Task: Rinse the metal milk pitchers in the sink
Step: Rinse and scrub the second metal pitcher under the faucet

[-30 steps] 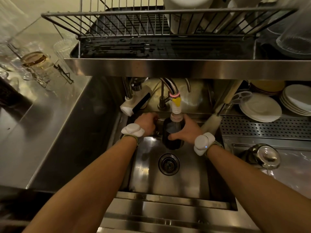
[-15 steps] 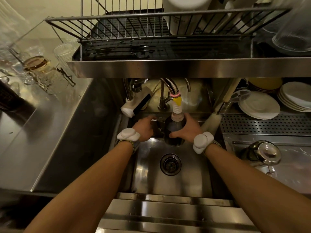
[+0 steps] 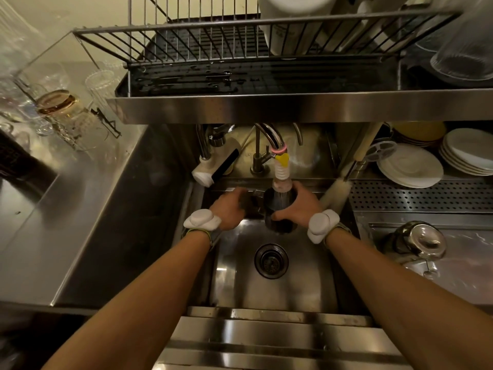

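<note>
Pitcher [image 3: 278, 222] is upright at the far end of the sink [image 3: 240, 284], mouth directly under the tap nozzle [image 3: 281, 180]; water runs straight down into it. Long axis near vertical, base apparently clear of the basin floor, just beyond the drain [image 3: 271, 260]. Right hand [image 3: 297, 206] wraps the pitcher's right side, thumb across the near wall, fingers curled round the far side. Left hand [image 3: 229, 209] sits just left of it, fingers bent towards a dark part jutting from the pitcher's left side, likely the handle; it is blurred, so I cannot tell whether the hand grips or only touches. Right hand looks to carry the load. Judgement: filling stage of the rinse; the tip-out will probably roll the mouth nearward, towards the drain. A shiny metal vessel [image 3: 418, 241] lies on the counter to the right, well apart.
</note>
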Demonstrator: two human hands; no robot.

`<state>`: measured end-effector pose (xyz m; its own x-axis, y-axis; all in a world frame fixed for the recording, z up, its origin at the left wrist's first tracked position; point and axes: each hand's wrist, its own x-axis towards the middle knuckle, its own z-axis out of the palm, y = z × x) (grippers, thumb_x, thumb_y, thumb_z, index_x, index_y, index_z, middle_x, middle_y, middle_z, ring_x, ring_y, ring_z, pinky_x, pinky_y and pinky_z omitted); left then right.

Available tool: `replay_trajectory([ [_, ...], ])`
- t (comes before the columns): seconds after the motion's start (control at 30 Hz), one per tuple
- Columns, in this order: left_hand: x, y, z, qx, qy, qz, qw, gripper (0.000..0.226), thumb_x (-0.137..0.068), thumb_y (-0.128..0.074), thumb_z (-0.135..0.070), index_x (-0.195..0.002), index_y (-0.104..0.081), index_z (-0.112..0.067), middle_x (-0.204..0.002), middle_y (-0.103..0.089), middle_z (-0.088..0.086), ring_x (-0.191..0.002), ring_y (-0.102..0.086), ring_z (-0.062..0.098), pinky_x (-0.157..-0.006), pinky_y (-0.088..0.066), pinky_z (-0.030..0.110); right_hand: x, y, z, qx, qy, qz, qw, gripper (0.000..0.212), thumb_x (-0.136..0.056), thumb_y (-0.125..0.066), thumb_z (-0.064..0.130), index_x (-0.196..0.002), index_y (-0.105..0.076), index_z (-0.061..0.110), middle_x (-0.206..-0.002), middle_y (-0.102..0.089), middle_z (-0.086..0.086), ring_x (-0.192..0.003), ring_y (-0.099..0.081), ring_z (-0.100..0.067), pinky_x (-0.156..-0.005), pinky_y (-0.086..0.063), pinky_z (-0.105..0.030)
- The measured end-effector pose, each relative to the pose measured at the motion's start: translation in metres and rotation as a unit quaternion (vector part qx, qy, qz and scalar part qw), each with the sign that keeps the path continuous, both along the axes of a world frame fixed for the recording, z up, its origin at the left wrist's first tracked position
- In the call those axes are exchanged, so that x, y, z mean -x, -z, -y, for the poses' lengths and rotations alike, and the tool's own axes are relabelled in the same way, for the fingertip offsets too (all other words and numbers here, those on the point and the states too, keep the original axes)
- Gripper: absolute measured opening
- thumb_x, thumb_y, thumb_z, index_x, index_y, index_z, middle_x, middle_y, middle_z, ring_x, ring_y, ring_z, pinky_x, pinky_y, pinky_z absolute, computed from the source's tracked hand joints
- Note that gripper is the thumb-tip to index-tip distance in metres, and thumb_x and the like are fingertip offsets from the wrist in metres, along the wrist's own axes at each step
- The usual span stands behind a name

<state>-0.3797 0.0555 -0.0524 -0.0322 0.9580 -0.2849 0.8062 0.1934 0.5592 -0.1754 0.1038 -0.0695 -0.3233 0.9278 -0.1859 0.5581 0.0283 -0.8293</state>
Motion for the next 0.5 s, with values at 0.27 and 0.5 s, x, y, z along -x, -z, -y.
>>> replay_trajectory([
  [0.27,0.01,0.006,0.003,0.031,-0.002,-0.017,0.999,0.053,-0.087,-0.053,-0.014,-0.138,-0.041,-0.02,-0.134,-0.056,0.011,-0.123,-0.052,0.032,-0.102,-0.043,0.039,-0.004,-0.003,-0.004,0.013,0.006,0.015,1.0,0.085,-0.049,-0.089,0.03,-0.123,-0.048,0.02,-0.104,-0.056,0.01,-0.094,-0.053,-0.01,-0.073,-0.039,-0.013],
  [0.5,0.011,0.011,0.003,0.059,-0.001,-0.037,0.998,0.049,-0.087,-0.054,-0.014,-0.135,-0.046,-0.019,-0.131,-0.057,0.01,-0.122,-0.053,0.031,-0.098,-0.042,0.035,-0.002,-0.005,-0.005,0.044,-0.015,0.002,0.999,0.081,-0.05,-0.09,0.028,-0.122,-0.052,0.018,-0.107,-0.059,0.007,-0.099,-0.058,-0.014,-0.075,-0.043,-0.018],
])
